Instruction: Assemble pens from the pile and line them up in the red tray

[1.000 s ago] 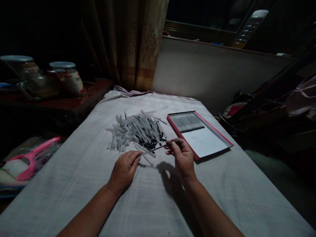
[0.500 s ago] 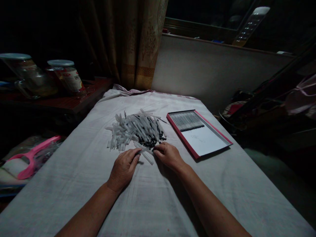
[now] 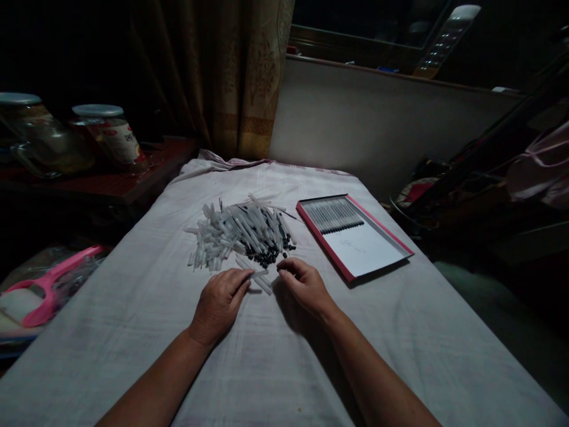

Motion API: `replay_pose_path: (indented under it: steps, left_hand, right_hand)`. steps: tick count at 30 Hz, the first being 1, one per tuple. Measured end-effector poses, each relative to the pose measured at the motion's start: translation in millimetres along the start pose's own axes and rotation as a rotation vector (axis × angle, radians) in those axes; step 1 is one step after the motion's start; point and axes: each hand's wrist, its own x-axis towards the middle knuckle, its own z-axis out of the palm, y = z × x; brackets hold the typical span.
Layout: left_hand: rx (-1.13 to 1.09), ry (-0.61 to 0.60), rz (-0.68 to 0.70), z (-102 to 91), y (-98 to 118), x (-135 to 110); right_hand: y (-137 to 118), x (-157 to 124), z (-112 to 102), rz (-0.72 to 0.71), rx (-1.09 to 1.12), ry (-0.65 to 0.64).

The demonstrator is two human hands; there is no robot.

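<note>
In the head view, our left hand's point(image 3: 222, 301) grip is closed on a clear tube point(image 3: 260, 273) just before the pile point(image 3: 235, 232); our right hand point(image 3: 306, 289) is loosely pinched, on what we cannot tell. The tube looks light, stiff, slick, best pinched mid-length.

Dim room, patterned curtain point(image 3: 255, 77), pale wall point(image 3: 355, 112), dark window point(image 3: 355, 21)

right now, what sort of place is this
Probably a room in a home, though it is dim: a patterned curtain hangs behind, a lidded jar stands aside, and pale cloth lies beneath the pen parts.
</note>
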Motion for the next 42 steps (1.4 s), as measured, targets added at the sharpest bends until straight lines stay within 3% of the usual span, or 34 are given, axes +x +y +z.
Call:
replay_pose_path:
  steps: [8,19,30,38,42]
  left_hand:
    - [0.047,-0.055,0.030,-0.6,4.0,-1.3]
    - [0.017,-0.074,0.024,0.0,4.2,-1.7]
    - [-0.007,-0.099,0.009,-3.5,6.9,-1.1]
    - [-0.016,-0.134,0.059,-3.1,9.0,-2.2]
    - [-0.023,-0.129,0.015,-1.8,8.3,-1.7]
  right_hand:
    - [-2.9,-12.1,17.5,-0.042,0.108,0.059]
    - [-3.5,-13.3,12.8,-0.273,-0.005,0.078]
    - [-2.8,-15.5,13.2,-0.265,0.009,0.084]
    - [4.7,-15.1,10.6,-0.195,-0.224,-0.002]
    - [6.3,-16.7,10.4,-0.162,-0.142,-0.031]
